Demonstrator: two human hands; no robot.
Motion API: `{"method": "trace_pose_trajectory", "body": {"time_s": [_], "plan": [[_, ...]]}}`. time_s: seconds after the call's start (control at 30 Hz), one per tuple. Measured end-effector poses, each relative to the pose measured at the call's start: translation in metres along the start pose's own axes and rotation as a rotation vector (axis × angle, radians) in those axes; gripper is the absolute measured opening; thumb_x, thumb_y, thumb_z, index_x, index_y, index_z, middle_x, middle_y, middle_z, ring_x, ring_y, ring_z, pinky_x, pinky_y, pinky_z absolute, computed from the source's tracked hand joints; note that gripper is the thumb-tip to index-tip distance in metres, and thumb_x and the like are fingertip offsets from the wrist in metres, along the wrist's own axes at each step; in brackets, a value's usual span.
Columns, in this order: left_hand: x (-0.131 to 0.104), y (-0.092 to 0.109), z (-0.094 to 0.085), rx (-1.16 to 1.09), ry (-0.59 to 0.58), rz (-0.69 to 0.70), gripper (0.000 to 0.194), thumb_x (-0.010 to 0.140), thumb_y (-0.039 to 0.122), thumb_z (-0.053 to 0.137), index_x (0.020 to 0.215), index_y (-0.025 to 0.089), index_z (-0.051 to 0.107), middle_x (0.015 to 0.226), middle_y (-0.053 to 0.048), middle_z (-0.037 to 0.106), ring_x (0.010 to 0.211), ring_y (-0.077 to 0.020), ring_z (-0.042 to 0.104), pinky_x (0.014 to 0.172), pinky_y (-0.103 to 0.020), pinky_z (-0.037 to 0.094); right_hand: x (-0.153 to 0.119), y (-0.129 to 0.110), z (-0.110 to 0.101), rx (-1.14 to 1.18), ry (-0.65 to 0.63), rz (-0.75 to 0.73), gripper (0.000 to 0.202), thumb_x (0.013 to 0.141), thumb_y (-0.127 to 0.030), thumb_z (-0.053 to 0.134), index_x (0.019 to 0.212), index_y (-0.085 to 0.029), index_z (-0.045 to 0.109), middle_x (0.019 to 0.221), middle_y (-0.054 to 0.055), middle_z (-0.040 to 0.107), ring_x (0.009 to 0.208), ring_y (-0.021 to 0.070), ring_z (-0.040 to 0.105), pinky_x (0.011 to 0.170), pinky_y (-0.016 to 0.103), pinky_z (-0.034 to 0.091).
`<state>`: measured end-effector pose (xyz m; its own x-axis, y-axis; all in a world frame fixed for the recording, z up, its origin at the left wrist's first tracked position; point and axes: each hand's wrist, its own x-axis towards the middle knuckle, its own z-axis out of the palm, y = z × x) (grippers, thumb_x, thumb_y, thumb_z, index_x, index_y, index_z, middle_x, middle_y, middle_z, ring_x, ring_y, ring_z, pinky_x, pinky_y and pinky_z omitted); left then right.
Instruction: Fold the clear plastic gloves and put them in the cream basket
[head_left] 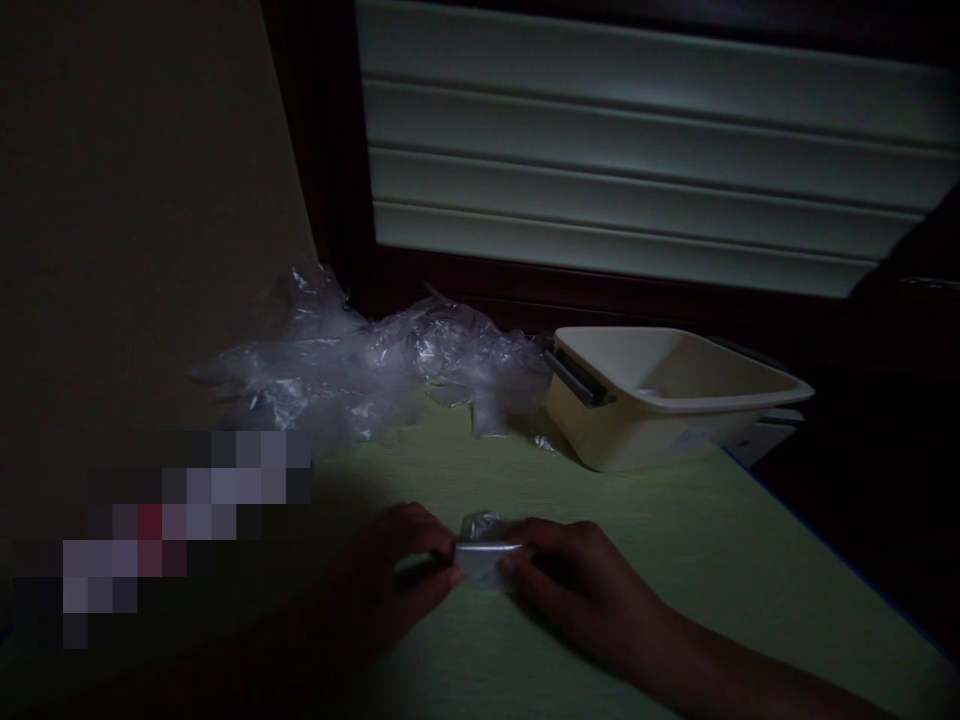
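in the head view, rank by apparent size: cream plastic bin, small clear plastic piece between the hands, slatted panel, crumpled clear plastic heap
1. Slatted panel
2. Crumpled clear plastic heap and cream plastic bin: too close to rank; the heap spreads wider, but its outline is loose
3. Small clear plastic piece

Clear film (487,549), cream tub (630,432), seemingly green table (750,560)

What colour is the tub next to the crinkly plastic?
The tub looks cream or pale yellow, seen in the head view.
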<state>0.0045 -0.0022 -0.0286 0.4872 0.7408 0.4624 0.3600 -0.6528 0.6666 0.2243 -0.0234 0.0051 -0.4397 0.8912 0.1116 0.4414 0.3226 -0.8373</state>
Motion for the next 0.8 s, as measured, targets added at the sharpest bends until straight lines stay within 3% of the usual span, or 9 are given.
{"method": "trace_pose_trajectory", "body": {"time_s": [0.13, 0.23, 0.4, 0.5, 0.67, 0.8], "plan": [[0.001, 0.005, 0.002, 0.107, 0.03, -0.07, 0.015, 0.084, 0.022, 0.048, 0.072, 0.019, 0.056, 0.073, 0.0, 0.059, 0.067, -0.0139, 0.057, 0.064, -0.026, 0.046, 0.0, 0.0, 0.001, 0.044, 0.027, -0.006, 0.017, 0.086, -0.026, 0.05, 0.085, -0.014, 0.062, 0.061, -0.001, 0.055, 0.05, 0.0094, 0.044, 0.046, 0.021, 0.032], [-0.001, 0.007, 0.004, 0.133, 0.066, -0.08, 0.013, 0.084, 0.022, 0.047, 0.076, 0.02, 0.057, 0.073, 0.0, 0.06, 0.069, -0.0151, 0.059, 0.065, -0.027, 0.048, 0.0, 0.001, 0.002, 0.047, 0.043, -0.033, 0.011, 0.087, -0.024, 0.05, 0.088, -0.016, 0.058, 0.064, -0.002, 0.056, 0.052, 0.0094, 0.046, 0.046, 0.02, 0.034], [-0.002, 0.006, 0.0, 0.147, -0.005, -0.091, 0.01, 0.086, 0.022, 0.051, 0.078, 0.021, 0.056, 0.103, -0.005, 0.068, 0.09, -0.0175, 0.064, 0.08, -0.031, 0.05, -0.001, 0.005, 0.003, -0.091, 0.147, -0.11, 0.005, 0.087, -0.02, 0.054, 0.092, -0.019, 0.052, 0.068, -0.002, 0.057, 0.056, 0.0107, 0.05, 0.049, 0.02, 0.038], [-0.001, 0.008, -0.003, 0.185, -0.012, -0.138, 0.012, 0.086, 0.021, 0.052, 0.075, 0.02, 0.056, 0.11, -0.005, 0.066, 0.094, -0.0184, 0.064, 0.083, -0.034, 0.051, -0.003, 0.003, 0.001, -0.247, 0.204, -0.271, 0.007, 0.091, -0.02, 0.051, 0.084, -0.019, 0.053, 0.073, 0.002, 0.058, 0.061, 0.0127, 0.053, 0.054, 0.023, 0.044], [-0.001, 0.011, 0.004, 0.161, 0.055, -0.15, 0.011, 0.083, 0.019, 0.05, 0.073, 0.02, 0.053, 0.09, -0.002, 0.067, 0.075, -0.0142, 0.063, 0.071, -0.027, 0.05, -0.005, -0.003, -0.001, -0.484, 0.15, -0.608, 0.019, 0.095, -0.015, 0.042, 0.097, -0.015, 0.062, 0.083, 0.01, 0.066, 0.074, 0.0191, 0.059, 0.063, 0.03, 0.049], [-0.003, 0.009, 0.007, 0.265, 0.121, -0.042, 0.017, 0.084, 0.016, 0.047, 0.095, 0.021, 0.059, 0.071, 0.001, 0.057, 0.068, -0.0158, 0.057, 0.066, -0.029, 0.047, -0.004, -0.005, 0.001, -0.567, 0.016, -0.626, 0.025, 0.093, -0.008, 0.041, 0.106, -0.014, 0.062, 0.088, 0.011, 0.068, 0.079, 0.0209, 0.06, 0.069, 0.033, 0.05]]}}
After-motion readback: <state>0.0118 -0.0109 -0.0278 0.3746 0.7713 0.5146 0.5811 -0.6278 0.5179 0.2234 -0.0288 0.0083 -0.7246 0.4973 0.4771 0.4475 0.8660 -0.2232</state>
